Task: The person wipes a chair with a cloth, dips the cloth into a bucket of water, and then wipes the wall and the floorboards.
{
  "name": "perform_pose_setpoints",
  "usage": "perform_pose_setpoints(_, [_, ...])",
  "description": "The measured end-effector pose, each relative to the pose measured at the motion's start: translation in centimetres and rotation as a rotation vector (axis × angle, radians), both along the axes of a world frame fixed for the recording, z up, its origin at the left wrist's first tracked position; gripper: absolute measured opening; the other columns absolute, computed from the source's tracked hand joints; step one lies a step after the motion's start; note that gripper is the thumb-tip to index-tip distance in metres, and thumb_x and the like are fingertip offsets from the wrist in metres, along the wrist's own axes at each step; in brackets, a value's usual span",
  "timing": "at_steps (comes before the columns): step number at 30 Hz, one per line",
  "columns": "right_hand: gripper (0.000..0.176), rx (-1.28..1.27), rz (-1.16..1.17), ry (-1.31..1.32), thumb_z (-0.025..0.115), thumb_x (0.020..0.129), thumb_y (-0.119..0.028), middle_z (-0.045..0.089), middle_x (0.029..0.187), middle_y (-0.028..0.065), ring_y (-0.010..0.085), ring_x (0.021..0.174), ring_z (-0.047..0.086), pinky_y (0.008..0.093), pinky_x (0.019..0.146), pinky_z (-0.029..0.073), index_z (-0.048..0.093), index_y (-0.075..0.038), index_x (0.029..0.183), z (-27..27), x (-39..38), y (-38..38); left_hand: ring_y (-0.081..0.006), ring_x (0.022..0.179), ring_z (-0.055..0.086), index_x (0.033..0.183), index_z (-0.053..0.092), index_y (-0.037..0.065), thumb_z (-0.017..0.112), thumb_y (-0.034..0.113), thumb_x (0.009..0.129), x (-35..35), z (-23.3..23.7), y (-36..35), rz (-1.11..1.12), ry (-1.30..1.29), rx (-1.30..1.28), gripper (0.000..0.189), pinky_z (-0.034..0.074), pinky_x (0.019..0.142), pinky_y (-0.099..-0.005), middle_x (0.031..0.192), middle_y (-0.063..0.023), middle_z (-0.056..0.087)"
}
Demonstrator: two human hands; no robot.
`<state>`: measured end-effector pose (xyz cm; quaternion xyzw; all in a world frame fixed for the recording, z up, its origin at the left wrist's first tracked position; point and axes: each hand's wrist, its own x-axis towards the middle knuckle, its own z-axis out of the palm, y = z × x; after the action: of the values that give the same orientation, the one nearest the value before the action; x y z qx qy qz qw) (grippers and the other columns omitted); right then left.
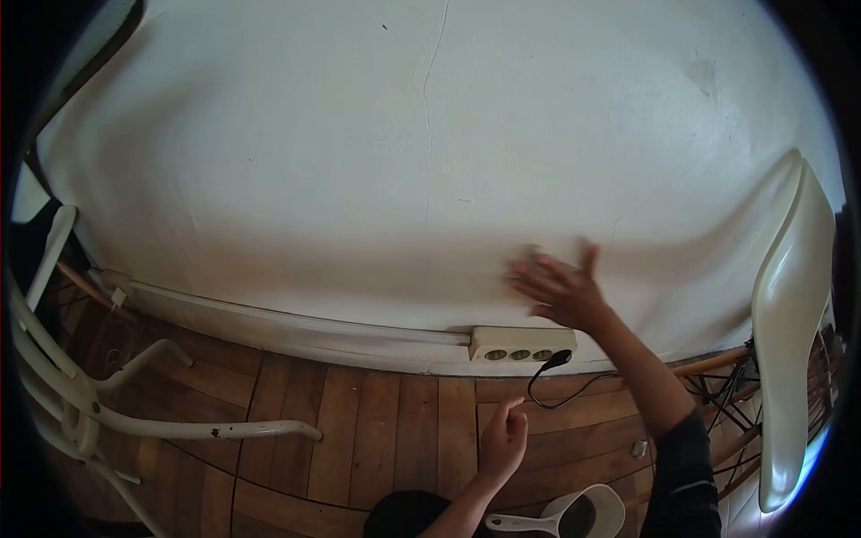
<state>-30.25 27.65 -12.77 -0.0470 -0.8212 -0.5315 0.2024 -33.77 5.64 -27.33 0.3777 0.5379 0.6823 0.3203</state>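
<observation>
Currently right hand [560,291], spread open and empty, hovers by the wall [359,179] just above the power strip [516,342], which lies long-axis left-right along the baseboard [314,327], black plug [558,359] at its right end; left hand [504,439], half-curled, holding nothing, sits lower near the cable [558,400].

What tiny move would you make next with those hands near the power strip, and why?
Probably lower the right hand onto the black plug in the power strip: that hand is spread open just above it, holding nothing, while the left hand, also empty, points a finger toward the cable.
</observation>
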Motion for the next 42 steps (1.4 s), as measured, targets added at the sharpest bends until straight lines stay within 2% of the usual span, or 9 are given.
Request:
perform_pose_setpoints(2, [0.081,-0.018,0.061,-0.035,0.046,0.069,-0.071,0.016,0.151,-0.0112,0.0151,0.140,0.011,0.0726,0.102,0.002,0.029,-0.037,0.140,0.5,-6.4,-3.0,-0.0040,0.058,0.041,0.114,0.054,0.004,0.052,0.007,0.090,-0.1,0.1,0.0,0.017,0.015,0.053,0.024,0.036,0.052,-0.0213,0.067,0.0015,0.044])
perform_pose_setpoints(8, [0.080,-0.086,0.216,-0.054,0.039,0.074,-0.075,0.016,0.151,-0.0128,0.0091,0.140,0.003,0.0634,0.108,0.006,0.027,-0.034,0.141,-1.5,-22.0,-9.7,-0.0111,0.060,0.047,0.111,0.055,0.003,0.052,0.010,0.090,-0.8,-0.1,-0.5,0.028,-0.005,-0.011,0.023,0.042,0.059,-0.0271,0.067,-0.0031,0.048])
perform_pose_setpoints(13, [0.085,-0.103,0.212,-0.064,0.035,0.074,-0.076,0.016,0.151,-0.0129,0.0074,0.140,0.003,0.0613,0.110,0.001,0.023,-0.028,0.144,-2.3,-23.0,-10.7,-0.0098,0.059,0.044,0.111,0.055,0.003,0.053,0.008,0.089,-1.7,-0.4,-0.8,0.049,0.008,0.014,0.023,0.040,0.057,-0.0253,0.066,-0.0020,0.045])
perform_pose_setpoints(17, [0.086,-0.162,0.153,-0.140,0.035,0.073,-0.077,0.014,0.151,-0.0124,0.0071,0.140,0.005,0.0647,0.107,0.000,0.022,-0.029,0.144,-2.9,-15.6,-7.0,-0.0048,0.062,0.041,0.113,0.052,0.002,0.050,0.006,0.092,-2.0,-0.7,-1.1,0.026,-0.036,0.028,0.022,0.036,0.056,-0.0213,0.070,0.0026,0.042])
perform_pose_setpoints(21, [0.083,-0.015,-0.115,-0.170,0.031,0.071,-0.079,0.017,0.150,-0.0166,0.0090,0.139,0.013,0.0739,0.099,-0.002,0.025,-0.037,0.142,-3.1,-1.7,-1.5,-0.0067,0.058,0.042,0.112,0.055,0.003,0.053,0.006,0.089,-1.8,-0.1,-1.1,0.038,-0.088,0.023,0.024,0.037,0.055,-0.0227,0.065,0.0006,0.042])
perform_pose_setpoints(26, [0.072,-0.123,-0.319,-0.048,0.040,0.067,-0.074,0.025,0.146,-0.0177,0.0114,0.139,0.011,0.0756,0.100,-0.001,0.038,-0.044,0.133,-3.8,15.8,4.3,-0.0072,0.058,0.043,0.113,0.054,0.004,0.053,0.008,0.089,-0.9,0.0,-0.4,0.047,-0.023,0.034,0.024,0.038,0.055,-0.0234,0.065,0.0004,0.046])
perform_pose_setpoints(30, [0.072,-0.119,-0.348,-0.040,0.041,0.068,-0.072,0.022,0.148,-0.0153,0.0127,0.139,0.012,0.0744,0.101,-0.002,0.039,-0.042,0.134,-3.9,17.5,5.1,-0.0040,0.062,0.039,0.111,0.055,0.004,0.051,0.006,0.090,-0.2,0.3,0.0,-0.021,-0.080,0.049,0.021,0.034,0.055,-0.0197,0.071,0.0032,0.043])
perform_pose_setpoints(37, [0.090,-0.059,-0.023,-0.022,0.051,0.062,-0.074,0.018,0.151,-0.0114,0.0138,0.139,0.015,0.0746,0.098,-0.003,0.027,-0.038,0.141,-1.6,-1.6,-0.9,-0.0064,0.060,0.042,0.113,0.054,0.004,0.052,0.008,0.090,0.3,-0.5,0.4,-0.031,-0.043,0.036,0.023,0.037,0.055,-0.0223,0.068,0.0010,0.045])
perform_pose_setpoints(42, [0.083,-0.118,0.174,0.041,0.050,0.068,-0.073,0.018,0.150,-0.0109,0.0130,0.140,0.012,0.0633,0.107,0.008,0.031,-0.034,0.140,0.3,-16.9,-7.9,-0.0044,0.062,0.040,0.113,0.053,0.004,0.052,0.007,0.091,-0.4,-0.4,-0.2,-0.042,-0.039,0.011,0.023,0.036,0.056,-0.0202,0.071,0.0025,0.044])
